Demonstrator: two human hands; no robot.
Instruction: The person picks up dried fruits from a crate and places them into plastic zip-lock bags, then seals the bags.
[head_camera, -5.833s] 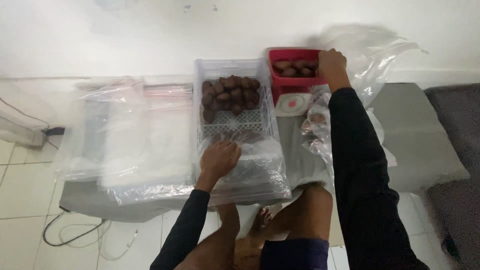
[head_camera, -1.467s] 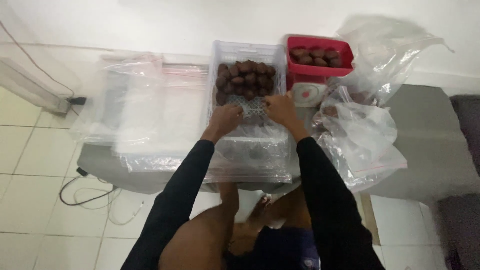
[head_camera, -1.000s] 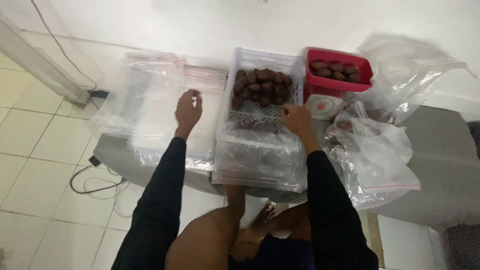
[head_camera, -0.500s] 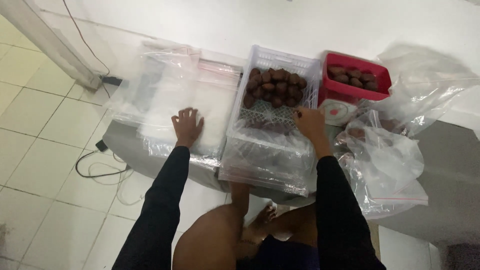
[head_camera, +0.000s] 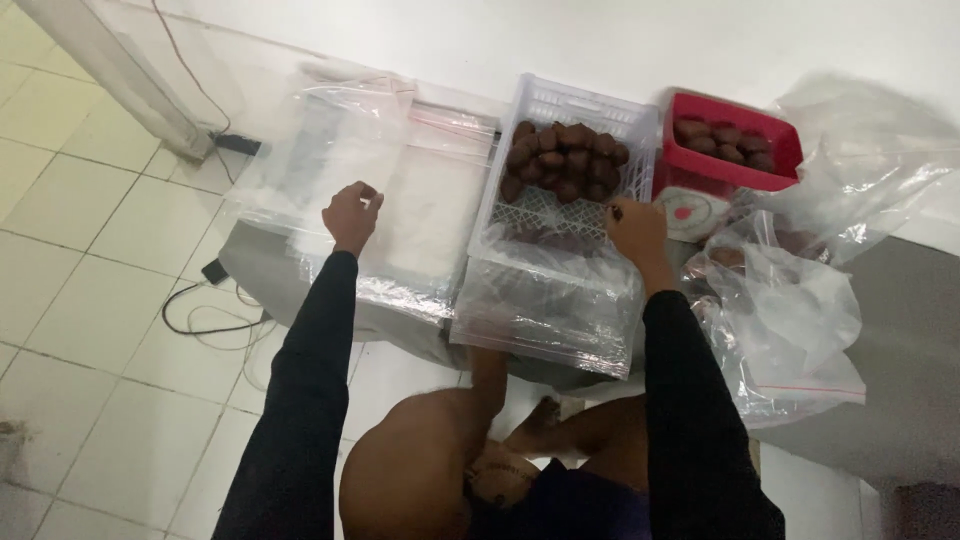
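My left hand (head_camera: 350, 214) rests on a stack of clear plastic bags (head_camera: 420, 210) lying to the left of a white plastic crate (head_camera: 545, 210), fingers curled at the top bag's edge. That crate holds a pile of dark brown round fruits (head_camera: 562, 160) at its far end. My right hand (head_camera: 634, 228) is at the crate's right rim, pinching a small dark piece between the fingertips. A clear bag (head_camera: 545, 305) lies across the crate's near end.
A red tub (head_camera: 735, 150) of brown fruits sits on a small white scale (head_camera: 690, 212) to the right. Crumpled clear bags (head_camera: 800, 300) lie at right on a grey mat (head_camera: 900, 330). A cable (head_camera: 215, 320) and a power strip (head_camera: 237, 144) lie on the tiled floor at left.
My left hand left the crate and moved left onto the stack of flat bags. My right hand stayed at the crate's right side. The view swung left.
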